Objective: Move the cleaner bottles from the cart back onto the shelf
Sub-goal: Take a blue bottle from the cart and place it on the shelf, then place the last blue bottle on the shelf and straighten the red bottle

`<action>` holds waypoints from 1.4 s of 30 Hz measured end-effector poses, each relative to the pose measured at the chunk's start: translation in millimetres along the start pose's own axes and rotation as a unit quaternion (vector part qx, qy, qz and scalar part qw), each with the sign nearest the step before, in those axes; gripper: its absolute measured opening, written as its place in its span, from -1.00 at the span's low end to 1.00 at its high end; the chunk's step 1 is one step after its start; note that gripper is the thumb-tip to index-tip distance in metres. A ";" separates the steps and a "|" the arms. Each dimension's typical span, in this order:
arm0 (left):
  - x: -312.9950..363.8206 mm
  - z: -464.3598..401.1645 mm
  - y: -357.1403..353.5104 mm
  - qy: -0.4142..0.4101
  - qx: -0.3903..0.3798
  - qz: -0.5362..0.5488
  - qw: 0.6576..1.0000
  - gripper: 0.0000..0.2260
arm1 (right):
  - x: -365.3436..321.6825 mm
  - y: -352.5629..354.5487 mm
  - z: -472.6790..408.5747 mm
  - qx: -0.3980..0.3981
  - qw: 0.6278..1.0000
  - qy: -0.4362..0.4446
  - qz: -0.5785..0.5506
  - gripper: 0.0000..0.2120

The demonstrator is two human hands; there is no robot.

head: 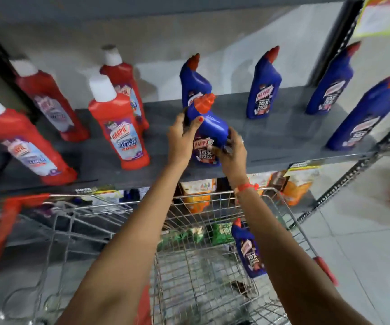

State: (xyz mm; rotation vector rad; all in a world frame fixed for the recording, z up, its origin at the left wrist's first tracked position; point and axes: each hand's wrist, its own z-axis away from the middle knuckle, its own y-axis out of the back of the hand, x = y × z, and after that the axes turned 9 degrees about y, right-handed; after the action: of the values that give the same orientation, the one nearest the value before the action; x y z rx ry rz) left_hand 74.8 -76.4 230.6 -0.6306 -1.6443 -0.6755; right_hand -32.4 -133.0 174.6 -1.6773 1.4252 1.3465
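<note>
Both my hands hold one blue cleaner bottle (209, 130) with a red angled cap, standing at the front of the grey shelf (283, 146). My left hand (181, 139) grips its left side near the neck. My right hand (232, 152) wraps its lower right side over the label. Another blue bottle (248, 250) stands inside the wire cart (189, 266), against its right wall. On the shelf stand more blue bottles, one directly behind the held one (192, 82), one at mid-right (263, 86) and two at far right (330, 83).
Several red bottles with white caps (118, 127) fill the shelf's left half. Orange packets (198, 195) sit on the lower shelf behind the cart. The cart's red handle (4, 233) is at left. A perforated upright (344, 181) and tiled floor lie at right.
</note>
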 end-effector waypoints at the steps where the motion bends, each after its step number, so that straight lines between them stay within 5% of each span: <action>1: -2.1 -6.8 -2.1 0.006 0.003 -0.003 1.000 -0.73 | 4.1 -0.8 -6.5 -0.009 1.000 0.000 0.011 -0.43; 5: -6.0 -23.3 -8.8 0.007 0.028 -0.013 0.999 -0.55 | 14.5 -0.7 -24.1 -0.036 0.999 0.004 0.018 -0.43; 9: -11.3 -29.5 -16.1 0.013 0.048 -0.017 0.999 -0.72 | 12.9 0.5 -32.9 -0.060 0.998 0.011 0.011 -0.46; 14: -19.5 -19.3 -19.0 0.006 0.080 0.000 0.997 -0.66 | 10.2 3.5 -29.7 -0.082 0.996 -0.005 -0.017 -0.39; 17: -39.7 7.7 -24.4 -0.023 0.180 0.006 0.983 -0.66 | 19.9 19.0 -5.5 -0.042 0.999 -0.018 -0.029 -0.42; 20: -85.6 43.9 -37.8 -0.031 0.262 -0.021 0.964 -0.74 | 51.7 40.3 41.4 0.028 0.998 -0.052 -0.006 -0.67; 24: -172.3 98.5 -66.4 0.076 0.249 -0.052 0.964 -0.77 | 119.6 65.9 105.7 0.008 0.986 -0.145 0.081 -0.84; 28: -249.6 140.9 -94.4 0.238 0.169 -0.076 0.954 -0.78 | 207.8 87.8 147.7 -0.101 0.931 -0.280 0.210 -0.67; 33: -328.7 158.1 -120.7 0.581 0.046 0.052 0.811 -0.54 | 271.6 101.2 191.5 -0.201 0.828 -0.440 0.283 -0.57; 37: -367.1 166.6 -146.9 0.646 -0.027 0.032 0.762 -0.56 | 302.8 103.1 212.1 -0.186 0.817 -0.484 0.253 -0.48; 42: -386.8 170.3 -167.0 0.625 -0.081 0.064 0.774 -0.79 | 319.0 109.9 208.8 -0.172 0.819 -0.506 0.210 -0.54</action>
State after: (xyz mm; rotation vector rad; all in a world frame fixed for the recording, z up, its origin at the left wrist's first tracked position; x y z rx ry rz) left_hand -96.9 -83.0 -190.1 -0.2507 -0.2868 -0.8574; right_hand -226.3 -103.6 -170.3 -0.5192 0.9095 2.3460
